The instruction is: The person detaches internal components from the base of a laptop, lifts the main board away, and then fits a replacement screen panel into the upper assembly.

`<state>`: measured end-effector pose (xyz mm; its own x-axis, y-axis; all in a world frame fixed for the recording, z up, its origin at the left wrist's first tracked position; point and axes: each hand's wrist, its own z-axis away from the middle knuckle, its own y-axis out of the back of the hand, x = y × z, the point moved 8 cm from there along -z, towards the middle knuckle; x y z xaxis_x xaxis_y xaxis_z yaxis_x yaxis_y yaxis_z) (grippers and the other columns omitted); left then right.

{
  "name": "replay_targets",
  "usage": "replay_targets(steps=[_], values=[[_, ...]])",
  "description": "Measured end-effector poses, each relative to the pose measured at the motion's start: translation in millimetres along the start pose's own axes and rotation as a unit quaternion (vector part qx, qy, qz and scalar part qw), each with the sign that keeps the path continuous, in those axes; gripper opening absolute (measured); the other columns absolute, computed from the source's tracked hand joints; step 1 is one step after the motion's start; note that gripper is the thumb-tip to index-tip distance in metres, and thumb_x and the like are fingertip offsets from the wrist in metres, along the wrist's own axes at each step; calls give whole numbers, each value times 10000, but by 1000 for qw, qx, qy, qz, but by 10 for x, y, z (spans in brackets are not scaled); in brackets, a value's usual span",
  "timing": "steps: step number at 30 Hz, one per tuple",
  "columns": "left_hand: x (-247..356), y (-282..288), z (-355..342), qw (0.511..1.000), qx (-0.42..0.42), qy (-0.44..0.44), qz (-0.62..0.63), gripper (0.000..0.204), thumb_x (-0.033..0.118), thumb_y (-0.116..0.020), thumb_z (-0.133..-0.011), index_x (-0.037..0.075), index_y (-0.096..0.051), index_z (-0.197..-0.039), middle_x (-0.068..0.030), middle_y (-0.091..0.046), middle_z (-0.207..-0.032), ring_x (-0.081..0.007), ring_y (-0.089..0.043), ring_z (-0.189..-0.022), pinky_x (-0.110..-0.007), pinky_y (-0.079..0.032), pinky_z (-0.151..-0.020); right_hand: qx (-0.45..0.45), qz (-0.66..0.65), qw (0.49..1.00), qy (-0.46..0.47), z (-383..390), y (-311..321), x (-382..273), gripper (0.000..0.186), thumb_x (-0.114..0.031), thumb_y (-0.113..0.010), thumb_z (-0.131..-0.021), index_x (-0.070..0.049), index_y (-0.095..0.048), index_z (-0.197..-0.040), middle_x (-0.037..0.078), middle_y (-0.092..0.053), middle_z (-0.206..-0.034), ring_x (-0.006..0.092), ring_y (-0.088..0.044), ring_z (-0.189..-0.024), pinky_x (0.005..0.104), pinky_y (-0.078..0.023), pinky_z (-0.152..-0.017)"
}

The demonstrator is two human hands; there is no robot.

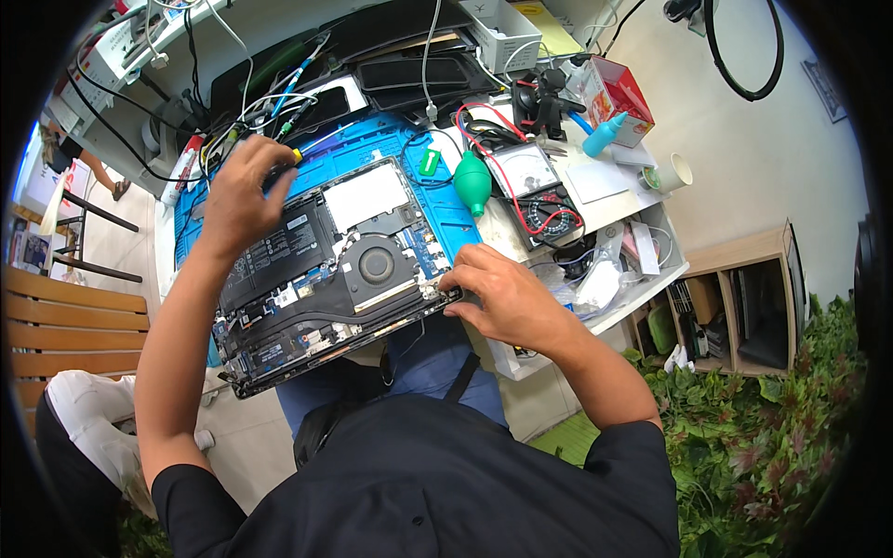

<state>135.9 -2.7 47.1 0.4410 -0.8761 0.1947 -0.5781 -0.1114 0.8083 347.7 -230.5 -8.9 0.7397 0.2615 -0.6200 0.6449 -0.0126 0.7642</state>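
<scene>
An opened laptop (279, 321) lies tilted in front of me with its insides bare. On it I see a black battery (284, 256), a round fan (376, 265) and a white rectangular panel (366, 196). My right hand (507, 293) pinches the laptop's near right corner between thumb and fingers. Above the laptop's far left part, my left hand (244, 191) is closed around a screwdriver (297, 156) with a dark and yellow handle. Its thin shaft points away to the far right. Part of the handle is hidden by my fingers.
Beneath the laptop's far side is a blue work mat (456, 223). A green air blower (473, 183), a multimeter (547, 216) with red leads, and a light blue bottle (605, 136) stand or lie to the right. An open drawer (633, 293) holds clutter. Cables hang at the back left.
</scene>
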Motion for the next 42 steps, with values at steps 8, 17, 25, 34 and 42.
replay_targets(steps=[8,17,25,34,42], values=[[1365,-719,397,845,-422,181,274,309,184,-811,-975,23,-824,-1238,-128,-818,-980,-202,-752,-842,-364,-596,-849,-17,-7,1000,-11,-42,-71,102,327,-96,-925,-800,-33,-703,-1032,108,-646,-1028,336,-665,-1019,459,-542,-866],[1536,-790,430,867,-411,214,184,426,316,-921,-858,57,-850,-1189,-138,-798,-874,-267,-753,-777,-405,-593,-765,-31,15,999,-9,-87,-120,146,343,-102,-926,-771,-43,-686,-1009,118,-645,-1041,354,-667,-1036,472,-545,-877],[1592,-837,386,893,-392,178,128,353,313,-932,-814,71,-866,-1062,-183,-815,-899,-357,-801,-885,-456,-617,-811,-19,7,999,26,-97,-131,135,329,-63,-891,-766,-38,-667,-1007,127,-629,-1005,358,-664,-982,474,-537,-839],[1588,-892,325,889,-400,174,137,356,292,-959,-763,35,-852,-986,-192,-809,-892,-351,-795,-843,-448,-616,-808,-20,-7,1000,21,-121,-161,205,318,-69,-882,-749,-37,-663,-978,131,-644,-972,374,-672,-954,485,-536,-814],[1482,-991,379,861,-416,232,178,386,276,-976,-721,-2,-817,-936,-151,-773,-810,-267,-759,-758,-407,-592,-752,-77,-19,996,-34,-210,-197,280,356,-92,-916,-728,-38,-673,-982,134,-694,-991,357,-698,-975,481,-544,-825]])
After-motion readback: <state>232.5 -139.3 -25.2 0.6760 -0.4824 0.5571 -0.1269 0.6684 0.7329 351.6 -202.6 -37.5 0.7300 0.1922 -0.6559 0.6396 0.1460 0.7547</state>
